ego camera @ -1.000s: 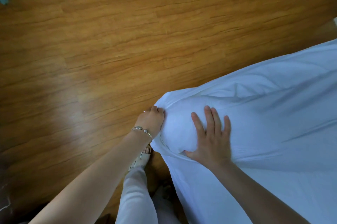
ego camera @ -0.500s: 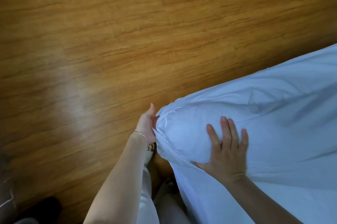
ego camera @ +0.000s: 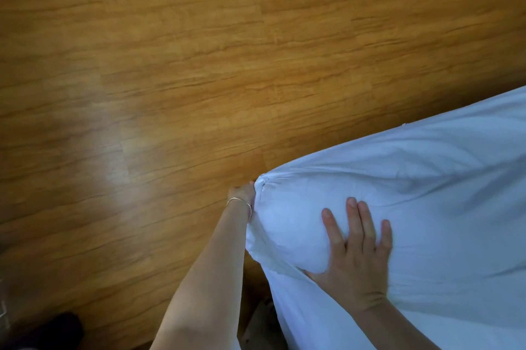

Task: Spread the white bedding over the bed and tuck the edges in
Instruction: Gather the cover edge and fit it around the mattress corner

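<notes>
Wooden floor point(ego camera: 199, 65) (glossy) beside white bedding point(ego camera: 427, 178).

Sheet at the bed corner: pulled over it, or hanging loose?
Pulled over. The sheet wraps the rounded corner, gathered where the left hand meets it; the right hand presses flat on top. Whether it is tucked underneath: cannot tell.

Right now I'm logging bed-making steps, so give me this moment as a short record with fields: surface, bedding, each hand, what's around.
surface: bed corner, covered by the white bedding
bedding state: pulled over the corner, bunched in folds at its tip
left hand: at the corner tip, fingers hidden against the cloth; grip cannot be told
left wrist: thin bracelet
right hand: flat on top of the bedding, fingers straight, pressing near the corner
around: wooden floor
</notes>
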The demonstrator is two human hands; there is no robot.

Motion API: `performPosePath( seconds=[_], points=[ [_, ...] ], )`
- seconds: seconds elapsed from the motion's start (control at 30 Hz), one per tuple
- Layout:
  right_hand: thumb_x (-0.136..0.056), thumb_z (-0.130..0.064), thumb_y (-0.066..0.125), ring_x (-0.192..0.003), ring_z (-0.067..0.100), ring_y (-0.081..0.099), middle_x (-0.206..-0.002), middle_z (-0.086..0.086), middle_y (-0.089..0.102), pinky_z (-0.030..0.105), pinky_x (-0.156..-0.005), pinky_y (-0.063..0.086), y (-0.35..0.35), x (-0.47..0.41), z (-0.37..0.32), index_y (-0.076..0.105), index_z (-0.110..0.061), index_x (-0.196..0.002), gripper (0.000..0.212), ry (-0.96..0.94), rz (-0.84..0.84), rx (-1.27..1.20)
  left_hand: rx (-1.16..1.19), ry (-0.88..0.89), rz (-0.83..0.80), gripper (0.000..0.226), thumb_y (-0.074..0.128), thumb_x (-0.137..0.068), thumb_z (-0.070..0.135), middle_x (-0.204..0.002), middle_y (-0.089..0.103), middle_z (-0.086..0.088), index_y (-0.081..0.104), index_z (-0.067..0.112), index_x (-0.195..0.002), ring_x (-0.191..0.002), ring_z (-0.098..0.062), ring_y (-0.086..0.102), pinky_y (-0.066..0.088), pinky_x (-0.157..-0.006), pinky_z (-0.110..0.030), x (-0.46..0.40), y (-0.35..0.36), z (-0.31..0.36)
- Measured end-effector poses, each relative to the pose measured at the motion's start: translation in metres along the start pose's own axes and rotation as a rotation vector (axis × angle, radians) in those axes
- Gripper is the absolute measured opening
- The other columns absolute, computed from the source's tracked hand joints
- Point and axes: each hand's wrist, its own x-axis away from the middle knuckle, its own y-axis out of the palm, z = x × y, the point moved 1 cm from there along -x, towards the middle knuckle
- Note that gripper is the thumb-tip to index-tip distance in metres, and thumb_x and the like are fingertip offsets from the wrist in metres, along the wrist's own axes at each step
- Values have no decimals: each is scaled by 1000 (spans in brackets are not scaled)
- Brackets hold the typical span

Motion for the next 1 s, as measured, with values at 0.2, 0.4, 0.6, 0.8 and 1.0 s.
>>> performPosePath(
  seconds=[0.2,0.4,0.6,0.8,1.0],
  points=[
    [-63,-87,55,-134,38,41,-146,23,39,62,-107,27,15,0,-10,42,-19,-140,104,-1,58,25,187,-58,-31,36,51,-96,40,-61,47,0,51,18,-68,-54,-16,43,33,-48,-23,-21,6,-16],
    [-59,-91,55,-134,39,40,-142,25,42,61,-109,24,10,9,-4,43,-16,-136,108,-6,107,16,281,-6,-109,27,62,-85,20,-46,37,2,48,16,-62,-48,-16,27,23,-46,-20,-16,6,-49],
    [-61,-89,55,-134,39,41,-146,24,37,64,-107,27,12,1,-7,42,-16,-138,107,-24,60,31,84,112,-44,25,48,-93,9,-57,36,-1,46,11,-67,-55,-17,22,23,-39,-20,-17,1,-38],
    [-60,-89,56,-137,39,36,-147,25,33,64,-108,25,6,7,-3,33,-17,-143,112,-7,54,20,-85,364,103,7,50,-92,16,-79,56,-3,53,13,-86,-76,-24,52,38,-61,-29,12,-2,-37],
    [-60,-84,58,-142,38,30,-151,23,29,62,-112,19,-3,9,-1,25,-19,-147,114,7,39,-10,120,576,299,30,55,-93,13,-118,44,-5,49,8,-123,-95,-19,51,42,-86,-27,76,16,-89]
  ],
)
